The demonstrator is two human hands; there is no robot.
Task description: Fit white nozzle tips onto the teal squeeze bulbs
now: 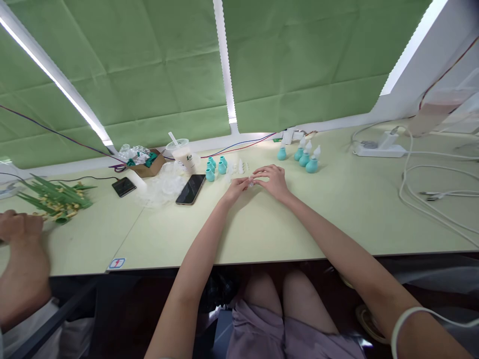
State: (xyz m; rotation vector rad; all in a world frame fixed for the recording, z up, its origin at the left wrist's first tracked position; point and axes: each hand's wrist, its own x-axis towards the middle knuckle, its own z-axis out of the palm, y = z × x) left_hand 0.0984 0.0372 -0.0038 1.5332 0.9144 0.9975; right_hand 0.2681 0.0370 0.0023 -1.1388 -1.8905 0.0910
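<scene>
My left hand (238,189) and my right hand (274,180) meet over the table. Between their fingertips they pinch a small whitish, translucent piece (251,183); its exact kind is too small to make out. Just behind my left hand lie several small white pieces (240,166). Left of these, several little turquoise vase-shaped pots (210,174) stand in a cluster. Further right, beyond my right hand, is another group of turquoise pots (311,165), some with a white flame-shaped tip (317,151) on top.
A phone (191,189), crumpled clear plastic (162,185) and a drink cup (181,153) lie to the left, beside a cardboard box (149,167). Green-leaved stems (62,199) are near another person's hand (18,227). On the right are a power strip (379,149) and white cables (406,179).
</scene>
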